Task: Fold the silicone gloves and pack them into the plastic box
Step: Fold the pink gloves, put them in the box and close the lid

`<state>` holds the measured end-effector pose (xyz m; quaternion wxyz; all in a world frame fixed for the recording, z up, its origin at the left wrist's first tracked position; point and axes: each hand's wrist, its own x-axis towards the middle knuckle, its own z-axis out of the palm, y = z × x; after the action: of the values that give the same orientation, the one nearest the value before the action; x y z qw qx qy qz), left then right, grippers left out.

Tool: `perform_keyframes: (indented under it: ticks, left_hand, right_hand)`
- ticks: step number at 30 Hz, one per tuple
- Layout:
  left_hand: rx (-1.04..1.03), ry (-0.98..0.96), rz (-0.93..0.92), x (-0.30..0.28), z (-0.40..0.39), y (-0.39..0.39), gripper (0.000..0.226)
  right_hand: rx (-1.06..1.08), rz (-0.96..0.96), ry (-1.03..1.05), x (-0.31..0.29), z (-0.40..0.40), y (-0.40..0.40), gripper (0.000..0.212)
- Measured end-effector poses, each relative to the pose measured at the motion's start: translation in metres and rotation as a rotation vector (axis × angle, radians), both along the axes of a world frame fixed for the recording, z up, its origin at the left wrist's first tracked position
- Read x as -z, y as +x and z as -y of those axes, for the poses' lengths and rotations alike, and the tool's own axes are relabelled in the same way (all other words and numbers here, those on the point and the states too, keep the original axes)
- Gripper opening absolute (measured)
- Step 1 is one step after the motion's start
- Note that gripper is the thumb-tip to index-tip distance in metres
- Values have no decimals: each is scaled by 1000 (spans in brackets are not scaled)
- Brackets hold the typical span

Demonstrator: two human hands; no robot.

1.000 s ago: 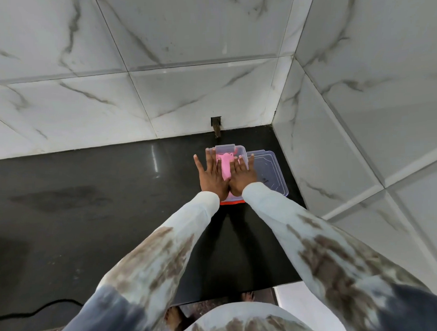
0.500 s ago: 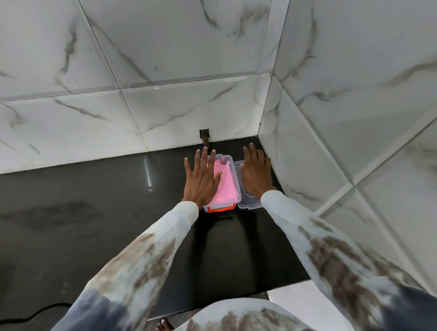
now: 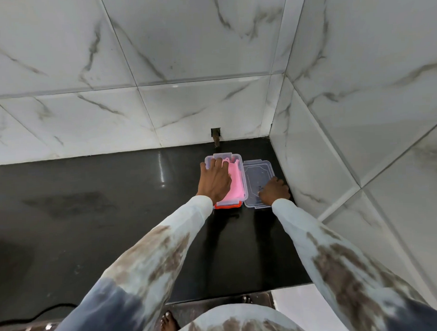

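A clear plastic box [image 3: 243, 175] with an orange clip at its near end stands on the black counter, close to the back right corner. Folded pink silicone gloves [image 3: 234, 188] lie inside it. My left hand [image 3: 214, 181] rests flat over the box's left side and the gloves, fingers stretched toward the far rim. The clear lid [image 3: 256, 172] lies flat on the counter just right of the box. My right hand [image 3: 274, 190] sits on the lid's near right corner with its fingers curled around the edge.
White marble-look tiled walls close off the back and the right, the right wall almost touching the lid. A small pipe stub [image 3: 216, 138] juts from the back wall behind the box. A black cable [image 3: 49, 310] runs along the counter's near left edge.
My right hand has slid back from the lid's far end to its near right corner and curled its fingers. My left hand has shifted further onto the box and gloves.
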<state>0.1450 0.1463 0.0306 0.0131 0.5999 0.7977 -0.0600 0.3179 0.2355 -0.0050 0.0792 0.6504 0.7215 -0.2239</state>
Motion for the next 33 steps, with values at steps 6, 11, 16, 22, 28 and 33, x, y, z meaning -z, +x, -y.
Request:
perform_keyframes:
  ticks: [6, 11, 16, 22, 28, 33]
  left_hand:
    - [-59, -23, 38, 6, 11, -3, 53]
    - [-138, 26, 165, 6, 14, -6, 51]
    - [-152, 42, 257, 6, 20, -19, 46]
    - [-336, 350, 798, -14, 12, -26, 51]
    - [-541, 436, 1335, -44, -15, -44, 40]
    - [-621, 437, 1308, -37, -13, -71, 34]
  right_hand:
    - [263, -122, -95, 0, -5, 1, 86]
    - [233, -396, -96, -16, -19, 3, 54]
    - [196, -469, 73, -51, -15, -33, 52]
    - [-145, -291, 463, -76, 18, -84, 63]
    - [-394, -259, 504, -76, 49, -130, 57]
    - [-494, -376, 427, -74, 42, -122, 41]
